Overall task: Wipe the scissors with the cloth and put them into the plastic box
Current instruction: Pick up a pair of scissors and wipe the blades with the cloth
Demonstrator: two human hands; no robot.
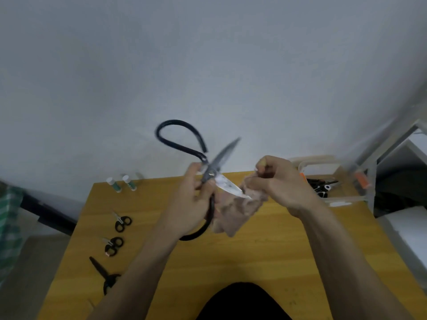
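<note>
My left hand grips large scissors with black loop handles near their pivot, held up above the table with the blades spread apart. One blade points up and right, the other runs down to the right into a pale pink cloth. My right hand is closed on that cloth and pinches it around the lower blade. The clear plastic box stands at the table's far right and holds scissors with black handles.
Three more black-handled scissors lie along the left of the yellow table: two small pairs and a longer one. Two small white-capped tubes stand at the far left edge. A shelf frame rises on the right.
</note>
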